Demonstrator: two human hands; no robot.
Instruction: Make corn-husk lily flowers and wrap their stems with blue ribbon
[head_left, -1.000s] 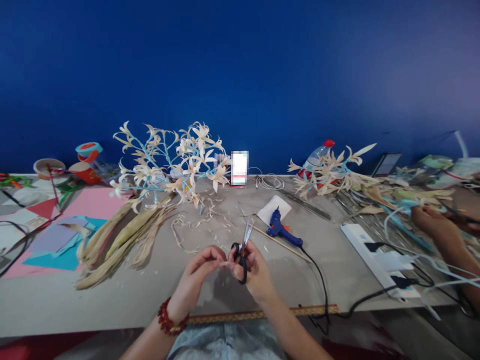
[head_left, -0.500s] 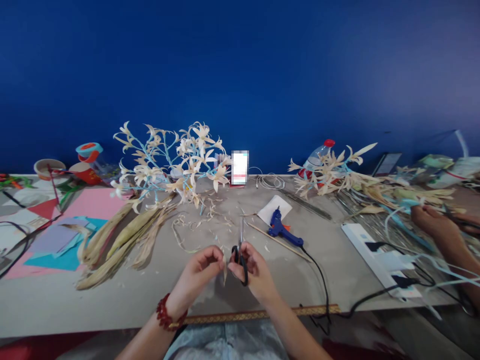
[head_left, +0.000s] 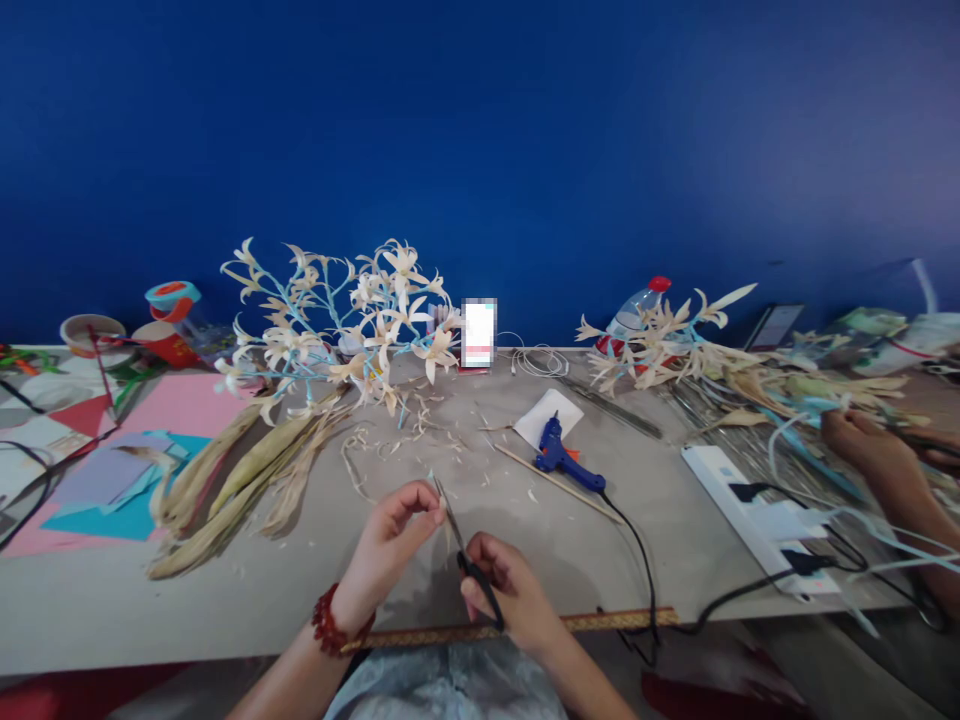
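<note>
My left hand (head_left: 401,530), with a red beaded bracelet on its wrist, pinches a small pale strip of dried husk (head_left: 448,532) between thumb and fingertips. Black-handled scissors (head_left: 478,584) are in my right hand (head_left: 511,590), fingers through the loops. Their blades point up and left, right beside the left fingertips and the strip; whether they touch it I cannot tell. Thin husk scraps (head_left: 420,432) lie scattered behind both hands. To the left of them rests a bundle of dried corn husks (head_left: 247,490).
Pale husk flowers (head_left: 401,325) on blue stems stand at the back. A blue glue gun (head_left: 562,460) lies right of centre, beside a wooden stick (head_left: 555,485) and a power strip (head_left: 739,520). At far right, another person's hand (head_left: 870,450) works. Coloured paper (head_left: 97,510) lies left.
The scissors have tilted left and come down with my right hand, their blades now at my left fingertips. My left hand has risen slightly, still pinching the husk strip.
</note>
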